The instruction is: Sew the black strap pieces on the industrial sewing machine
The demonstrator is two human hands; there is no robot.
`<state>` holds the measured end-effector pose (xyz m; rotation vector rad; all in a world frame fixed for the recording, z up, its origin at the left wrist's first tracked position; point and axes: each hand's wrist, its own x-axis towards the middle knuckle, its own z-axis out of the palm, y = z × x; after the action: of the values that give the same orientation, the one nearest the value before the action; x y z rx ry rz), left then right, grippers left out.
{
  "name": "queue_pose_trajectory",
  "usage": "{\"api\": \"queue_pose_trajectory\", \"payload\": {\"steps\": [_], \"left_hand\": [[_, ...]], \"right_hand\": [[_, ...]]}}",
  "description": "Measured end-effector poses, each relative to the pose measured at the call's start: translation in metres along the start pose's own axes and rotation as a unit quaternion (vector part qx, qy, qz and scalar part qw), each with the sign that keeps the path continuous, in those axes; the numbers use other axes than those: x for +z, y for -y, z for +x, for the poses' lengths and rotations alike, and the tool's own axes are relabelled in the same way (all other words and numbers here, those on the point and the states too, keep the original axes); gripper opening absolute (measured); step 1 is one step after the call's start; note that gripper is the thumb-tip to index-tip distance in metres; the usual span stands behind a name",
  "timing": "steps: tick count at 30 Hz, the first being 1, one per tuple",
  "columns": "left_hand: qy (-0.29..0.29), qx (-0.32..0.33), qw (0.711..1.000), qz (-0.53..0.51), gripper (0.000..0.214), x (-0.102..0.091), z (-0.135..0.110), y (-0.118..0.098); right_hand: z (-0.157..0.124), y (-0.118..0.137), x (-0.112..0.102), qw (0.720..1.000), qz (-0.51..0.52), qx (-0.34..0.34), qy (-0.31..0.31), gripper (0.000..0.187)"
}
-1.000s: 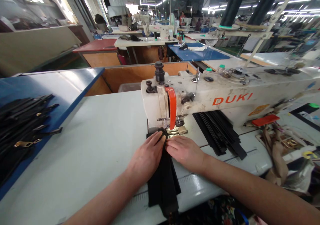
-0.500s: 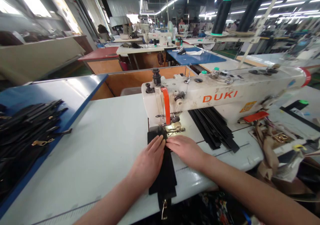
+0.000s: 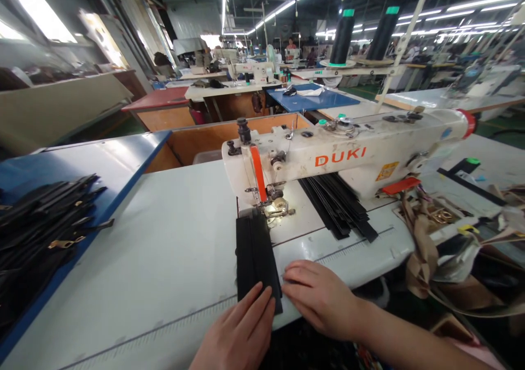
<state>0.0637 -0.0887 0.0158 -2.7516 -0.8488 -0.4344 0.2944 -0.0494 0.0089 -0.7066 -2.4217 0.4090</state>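
A black fabric strip (image 3: 255, 255) with a seam line down its middle lies lengthwise on the table, its far end under the presser foot of the white sewing machine (image 3: 295, 159). My left hand (image 3: 241, 326) lies flat on the strip's near end, fingers stretched out, covering part of it. Just right of the strip is my right hand (image 3: 322, 299), fingers loosely bent and fingertips by the strip's right edge. I cannot tell whether they touch it, and the thumb is hidden.
Under the machine arm is a fanned stack of black strips (image 3: 338, 203). Black zippered pieces (image 3: 45, 227) are piled on a blue table (image 3: 135, 151) to the left. Tan straps (image 3: 418, 249) hang at the right. Thread cones (image 3: 342, 39) stand behind the machine.
Both hands have slid back from the presser foot toward the table's front edge. They have moved apart. The gold zipper pull at the strip's near end no longer shows. The view has shifted slightly.
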Motion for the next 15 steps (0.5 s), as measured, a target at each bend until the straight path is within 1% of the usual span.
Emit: {"api": "queue_pose_trajectory", "payload": {"steps": [2,7,11,15], "left_hand": [[-0.001,0.015,1.000,0.017,0.036,0.001,0.000,0.001],[-0.012,0.021,0.999,0.032,0.037,0.005,-0.002,0.002],[-0.030,0.007,0.999,0.017,0.038,0.008,-0.005,0.002],[-0.029,-0.010,1.000,0.007,0.038,0.014,-0.009,0.000]], "right_hand": [[0.000,-0.002,0.001,1.000,0.002,-0.003,-0.002,0.021],[0.000,-0.003,0.001,1.000,0.007,-0.007,-0.006,0.021],[0.001,-0.002,0.000,1.000,0.002,-0.007,-0.009,0.021],[0.001,-0.002,0.000,1.000,0.000,-0.007,-0.005,0.020]]}}
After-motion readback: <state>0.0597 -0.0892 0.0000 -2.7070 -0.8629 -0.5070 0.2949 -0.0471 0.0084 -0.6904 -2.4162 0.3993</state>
